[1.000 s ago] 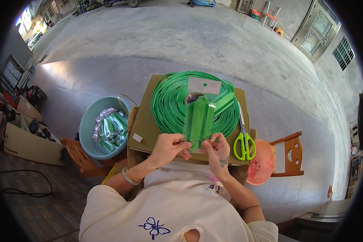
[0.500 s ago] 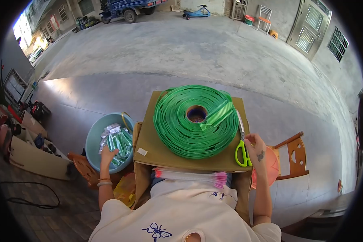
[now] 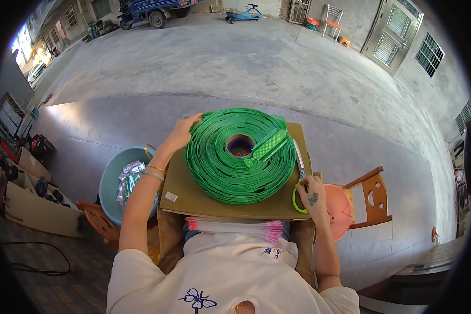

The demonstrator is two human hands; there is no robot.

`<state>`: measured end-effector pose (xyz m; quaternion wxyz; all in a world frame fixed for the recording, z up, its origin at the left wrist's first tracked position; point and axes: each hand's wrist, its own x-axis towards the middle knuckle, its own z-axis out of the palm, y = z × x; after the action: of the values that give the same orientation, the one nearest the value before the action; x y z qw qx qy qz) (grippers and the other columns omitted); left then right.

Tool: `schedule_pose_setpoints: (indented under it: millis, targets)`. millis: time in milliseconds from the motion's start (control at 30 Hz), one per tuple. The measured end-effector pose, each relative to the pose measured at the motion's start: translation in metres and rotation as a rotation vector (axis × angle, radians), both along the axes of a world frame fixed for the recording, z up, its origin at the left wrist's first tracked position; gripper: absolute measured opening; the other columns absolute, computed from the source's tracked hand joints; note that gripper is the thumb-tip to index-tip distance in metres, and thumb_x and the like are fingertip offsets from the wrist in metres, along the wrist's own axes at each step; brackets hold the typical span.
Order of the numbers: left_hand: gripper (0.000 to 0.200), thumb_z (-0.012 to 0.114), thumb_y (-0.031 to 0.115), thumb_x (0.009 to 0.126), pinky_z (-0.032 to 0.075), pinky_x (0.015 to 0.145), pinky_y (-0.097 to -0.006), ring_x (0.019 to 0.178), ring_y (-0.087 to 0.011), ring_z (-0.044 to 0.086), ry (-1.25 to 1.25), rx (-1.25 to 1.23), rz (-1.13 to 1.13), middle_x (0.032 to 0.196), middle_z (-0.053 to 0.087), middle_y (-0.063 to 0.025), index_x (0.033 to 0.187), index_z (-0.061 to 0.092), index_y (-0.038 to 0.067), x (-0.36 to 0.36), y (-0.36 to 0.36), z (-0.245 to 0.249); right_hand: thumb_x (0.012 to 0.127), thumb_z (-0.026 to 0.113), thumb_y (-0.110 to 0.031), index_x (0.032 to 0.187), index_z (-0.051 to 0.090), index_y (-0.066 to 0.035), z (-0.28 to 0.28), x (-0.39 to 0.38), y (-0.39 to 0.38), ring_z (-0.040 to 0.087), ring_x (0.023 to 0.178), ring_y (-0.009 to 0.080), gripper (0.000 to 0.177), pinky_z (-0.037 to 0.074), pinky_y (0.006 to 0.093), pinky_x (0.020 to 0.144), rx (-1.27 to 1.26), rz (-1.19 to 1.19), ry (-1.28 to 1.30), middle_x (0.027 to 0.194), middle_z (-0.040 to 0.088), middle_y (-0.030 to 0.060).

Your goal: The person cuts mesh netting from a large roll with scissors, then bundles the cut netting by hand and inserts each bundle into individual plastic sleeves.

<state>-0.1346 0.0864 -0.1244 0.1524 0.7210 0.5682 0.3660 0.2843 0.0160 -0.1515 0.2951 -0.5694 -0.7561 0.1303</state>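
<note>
The fingers (image 3: 190, 122) of the left hand (image 3: 179, 135) are spread open and laid flat against the far left rim of a large roll of green ribbon (image 3: 220, 167), with nothing gripped between them. The roll is laid flat on a cardboard box (image 3: 191, 194) that serves as the work surface, and most of the box top is covered by it. A loose, dotted ribbon end (image 3: 267, 147) is seen lying across the roll, just to the right of its hollow core (image 3: 239, 145). The right hand (image 3: 311, 194) is placed at the right edge of the box, and its fingers (image 3: 303, 182) are curled closed over the handles of a pair of green-handled scissors (image 3: 297, 166); whether they are passed through the loops cannot be told. The blades are pointed toward the far edge, just beside the roll. A stack of clear bags with pink ends (image 3: 235, 226) is seen at the near edge of the box, against the person's body. A blue basin (image 3: 109, 184) holding green packets (image 3: 128, 175) is set to the left of the box, below the left forearm, on whose wrist bangles (image 3: 154, 171) are worn. A pink stool (image 3: 337, 209) and a wooden chair (image 3: 372, 194) are found to the right.
</note>
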Motion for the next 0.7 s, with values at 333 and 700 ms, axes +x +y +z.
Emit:
schedule_pose_setpoints:
  millis: [333, 700]
  targets:
    - [0.040, 0.052, -0.009, 0.068, 0.002, 0.106, -0.0593, 0.123, -0.0278, 0.039, 0.812, -0.216, 0.142, 0.096, 0.064, -0.0089, 0.098, 0.066, 0.013, -0.076, -0.032, -0.036, 0.075, 0.066, -0.012, 0.093, 0.049, 0.001, -0.005, 0.004, 0.002, 0.051, 0.085, 0.0375, 0.027, 0.042, 0.0411, 0.074, 0.031, -0.081, 0.038, 0.095, 0.049, 0.0204]
    - [0.023, 0.054, 0.007, 0.074, 0.031, 0.102, -0.0444, 0.100, -0.0278, 0.056, 0.559, -0.302, -0.313, 0.089, 0.064, -0.0107, 0.096, 0.062, 0.004, 0.019, -0.147, 0.021, 0.075, 0.067, -0.013, 0.094, 0.043, 0.004, -0.004, 0.006, 0.000, 0.052, 0.084, 0.0390, 0.035, 0.043, 0.0428, 0.071, -0.077, -0.128, 0.040, 0.092, 0.051, 0.0227]
